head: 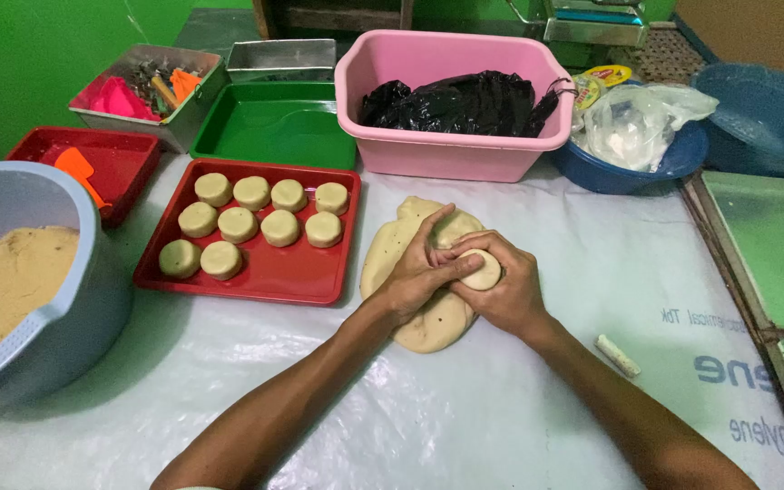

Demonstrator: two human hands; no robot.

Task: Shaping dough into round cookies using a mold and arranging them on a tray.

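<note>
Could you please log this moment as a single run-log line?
left hand: pressing dough piece | right hand: cupping dough piece | beneath: flat dough slab | left of slab: red tray of round dough discs

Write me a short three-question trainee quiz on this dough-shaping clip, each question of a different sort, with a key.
1. How many shaped dough rounds lie on the red tray?
2. True or false: the pink tub holds a black plastic bag.
3. What does the right hand hold? A) an orange scraper B) a small dough round C) a white stick

Key
1. Nine.
2. True.
3. B. The right hand cups the small dough round while the left hand presses on it with the thumb, above the flat dough sheet on the table cover.
</note>
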